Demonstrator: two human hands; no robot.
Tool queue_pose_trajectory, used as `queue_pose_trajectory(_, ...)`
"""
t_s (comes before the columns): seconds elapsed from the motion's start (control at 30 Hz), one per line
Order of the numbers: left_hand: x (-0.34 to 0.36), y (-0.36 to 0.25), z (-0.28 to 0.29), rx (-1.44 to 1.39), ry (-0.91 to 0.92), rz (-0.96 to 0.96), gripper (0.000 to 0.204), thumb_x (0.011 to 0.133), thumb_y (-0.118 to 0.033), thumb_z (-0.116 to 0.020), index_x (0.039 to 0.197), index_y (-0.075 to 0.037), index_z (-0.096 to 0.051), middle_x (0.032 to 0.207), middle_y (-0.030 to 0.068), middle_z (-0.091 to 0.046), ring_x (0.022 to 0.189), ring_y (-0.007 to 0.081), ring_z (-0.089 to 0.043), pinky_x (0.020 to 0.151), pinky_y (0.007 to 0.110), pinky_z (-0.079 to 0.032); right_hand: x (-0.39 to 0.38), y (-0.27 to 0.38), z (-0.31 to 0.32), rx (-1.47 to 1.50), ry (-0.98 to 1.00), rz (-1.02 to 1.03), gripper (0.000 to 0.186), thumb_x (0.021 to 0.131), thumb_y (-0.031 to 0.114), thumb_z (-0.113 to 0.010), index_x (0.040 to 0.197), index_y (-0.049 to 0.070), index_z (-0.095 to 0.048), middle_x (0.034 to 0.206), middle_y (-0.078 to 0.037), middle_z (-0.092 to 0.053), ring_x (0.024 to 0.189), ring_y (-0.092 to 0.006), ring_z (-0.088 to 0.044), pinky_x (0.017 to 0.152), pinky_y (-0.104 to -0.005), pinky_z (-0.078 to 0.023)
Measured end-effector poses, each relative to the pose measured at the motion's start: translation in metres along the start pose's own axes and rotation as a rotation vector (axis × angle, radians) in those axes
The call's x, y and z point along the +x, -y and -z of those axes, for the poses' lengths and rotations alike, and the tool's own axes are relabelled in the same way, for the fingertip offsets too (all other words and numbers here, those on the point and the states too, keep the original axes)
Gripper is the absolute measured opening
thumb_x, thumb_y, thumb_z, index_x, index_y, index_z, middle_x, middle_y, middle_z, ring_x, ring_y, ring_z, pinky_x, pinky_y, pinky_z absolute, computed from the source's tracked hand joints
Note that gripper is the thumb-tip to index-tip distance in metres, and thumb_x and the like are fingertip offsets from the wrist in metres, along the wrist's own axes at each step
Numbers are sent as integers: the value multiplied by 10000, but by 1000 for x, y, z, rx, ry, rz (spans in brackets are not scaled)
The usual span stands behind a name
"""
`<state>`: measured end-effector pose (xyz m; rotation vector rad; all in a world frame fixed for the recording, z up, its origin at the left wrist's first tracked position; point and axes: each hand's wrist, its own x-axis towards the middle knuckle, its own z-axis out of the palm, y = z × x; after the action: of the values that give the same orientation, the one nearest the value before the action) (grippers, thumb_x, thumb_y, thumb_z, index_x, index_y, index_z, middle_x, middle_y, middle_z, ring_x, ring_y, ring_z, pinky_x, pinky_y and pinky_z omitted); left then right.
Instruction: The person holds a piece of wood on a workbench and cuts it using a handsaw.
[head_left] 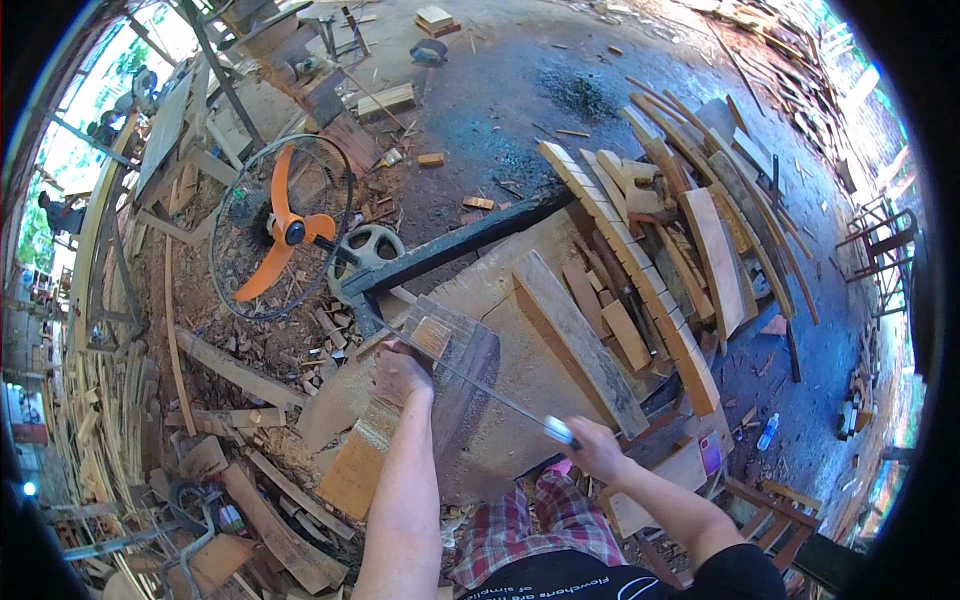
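My right hand (597, 450) is closed round the whitish-blue handle of a long, thin metal-bladed tool (490, 392). Its narrow dark blade runs up and left, past a small light wood block (432, 337); whether it is a saw or a file I cannot tell. Fingers curled, my left hand (402, 375) grips the near left side of that block, and its fingertips are partly hidden. Beneath the block lies a thick, dusty wooden beam (468, 385) on a sawdust-strewn work surface (510, 345). An orange-brown board (355, 470) leans just below my left wrist.
Beyond my left hand stands an orange-bladed fan (292, 232) in a wire cage, beside a grey handwheel (372, 248). A long plank (578, 340) and a curved strip of blocks (640, 280) lie to the right. A purple phone (710, 453) and plastic bottle (768, 432) are nearer right.
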<state>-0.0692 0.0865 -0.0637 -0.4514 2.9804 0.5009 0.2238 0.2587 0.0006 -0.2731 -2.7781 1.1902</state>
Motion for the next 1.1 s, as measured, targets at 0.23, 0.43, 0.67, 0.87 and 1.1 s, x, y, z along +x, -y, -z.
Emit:
queue_pose_trajectory(0.23,-3,-9,16,42,-17,-1,313,923,-324,-415,958,-148,-671,1003,73,-682,999,286,-595,874,489,-335,61,6,-36,49,-25,59,246,770,109,-673,929,57,-493,806,-149,-551,750,-364,-592,638,-450,-478)
queue_pose_trajectory(0.43,41,49,-8,-72,-55,37,306,930,-284,-394,951,-134,-660,1031,79,-678,998,286,-599,881,489,-323,49,26,-18,43,8,97,254,769,119,-684,945,67,-509,790,-131,-557,752,-342,-603,631,-425,-495)
queue_pose_trajectory(0.67,43,55,-11,-157,-114,-9,348,955,-312,-373,987,-114,-657,1014,96,-685,1021,296,-593,882,516,-320,23,25,6,28,62,61,281,783,167,-701,977,71,-521,798,-127,-571,741,-339,-616,630,-425,-501)
queue_pose_trajectory(0.87,13,12,0,-374,18,42,379,944,-358,-385,984,-97,-656,997,124,-687,967,316,-614,856,500,-336,94,43,-37,101,-2,29,226,827,166,-647,955,68,-488,821,-145,-577,772,-355,-615,645,-451,-494)
queue_pose_trajectory(1.1,-19,-27,38,10,-10,-34,395,938,-382,-379,989,-111,-661,945,141,-694,937,329,-630,816,473,-342,-27,-2,32,35,119,-74,279,790,136,-679,1017,77,-528,845,-129,-581,789,-344,-620,660,-425,-509)
